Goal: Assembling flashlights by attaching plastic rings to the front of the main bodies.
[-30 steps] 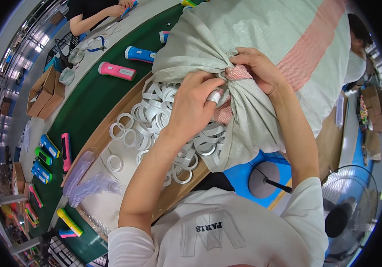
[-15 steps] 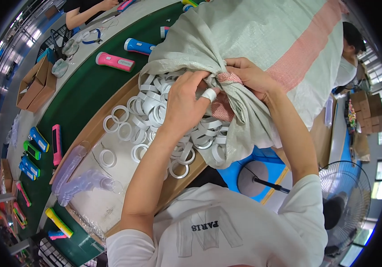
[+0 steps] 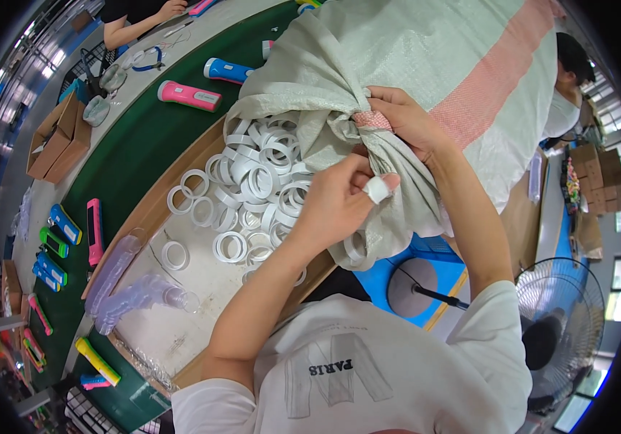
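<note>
A large pale woven sack (image 3: 404,58) with a pink stripe lies ahead of me, its neck twisted into a knot. My right hand (image 3: 408,124) is closed on the sack beside the knot, from its right side. Just below the knot, my left hand (image 3: 341,197) pinches the gathered sack cloth, and white tape wraps its thumb. Many loose white rings (image 3: 258,181) lie heaped in a shallow tray (image 3: 147,304), left of and partly beneath the sack's neck. My left forearm hides some of them.
Pink (image 3: 189,95) and blue flashlights (image 3: 227,71) lie on the green belt (image 3: 122,137). Clear plastic sleeves (image 3: 133,296) rest in the tray's near left corner. A cardboard box (image 3: 61,137) stands far left. A fan (image 3: 560,318) is at my right. Two other people sit farther off.
My left hand has moved right and down from the knot to the hanging cloth, uncovering more rings. My right hand stays beside the knot.
</note>
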Demonstrator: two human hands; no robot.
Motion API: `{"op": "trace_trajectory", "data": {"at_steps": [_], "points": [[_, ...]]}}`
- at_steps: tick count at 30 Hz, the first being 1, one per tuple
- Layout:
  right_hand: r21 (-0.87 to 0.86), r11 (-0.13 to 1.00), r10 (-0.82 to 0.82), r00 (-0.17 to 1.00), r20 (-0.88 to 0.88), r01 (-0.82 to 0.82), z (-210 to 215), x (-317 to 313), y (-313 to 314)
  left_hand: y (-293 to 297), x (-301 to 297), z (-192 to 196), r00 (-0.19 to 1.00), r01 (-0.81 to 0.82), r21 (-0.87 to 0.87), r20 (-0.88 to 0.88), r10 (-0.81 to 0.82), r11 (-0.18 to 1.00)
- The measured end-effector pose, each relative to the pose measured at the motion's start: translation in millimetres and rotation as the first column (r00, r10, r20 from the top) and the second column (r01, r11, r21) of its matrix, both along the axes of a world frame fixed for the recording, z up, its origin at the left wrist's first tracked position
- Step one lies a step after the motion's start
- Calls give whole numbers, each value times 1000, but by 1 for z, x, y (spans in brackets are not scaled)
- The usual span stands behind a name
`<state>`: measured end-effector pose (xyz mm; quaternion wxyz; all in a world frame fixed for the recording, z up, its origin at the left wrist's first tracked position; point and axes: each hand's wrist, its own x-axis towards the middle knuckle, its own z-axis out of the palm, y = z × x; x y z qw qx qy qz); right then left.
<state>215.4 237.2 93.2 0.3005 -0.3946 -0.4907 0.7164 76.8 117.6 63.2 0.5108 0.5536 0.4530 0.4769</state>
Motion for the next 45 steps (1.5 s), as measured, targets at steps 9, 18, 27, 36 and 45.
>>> {"op": "trace_trajectory", "data": {"at_steps": [9, 18, 27, 36, 45], "points": [[417, 906, -171, 966, 195, 76, 21, 11, 8, 28, -6, 16, 991, 114, 33, -72, -111, 993], [700, 710, -443, 820, 361, 75, 48, 10, 19, 41, -22, 62, 987, 103, 37, -130, -97, 994], [789, 613, -640, 558, 529, -44, 46, 12, 43, 26, 9, 28, 976, 40, 164, -218, -4, 986], [774, 595, -713, 302, 632, -215, -3, 15, 53, -14, -1, -35, 860, 27, 331, -489, 147, 943], [969, -107, -742, 666, 72, -224, 79, -13, -36, -19, -14, 21, 661, 165, 523, -688, 299, 836]]}}
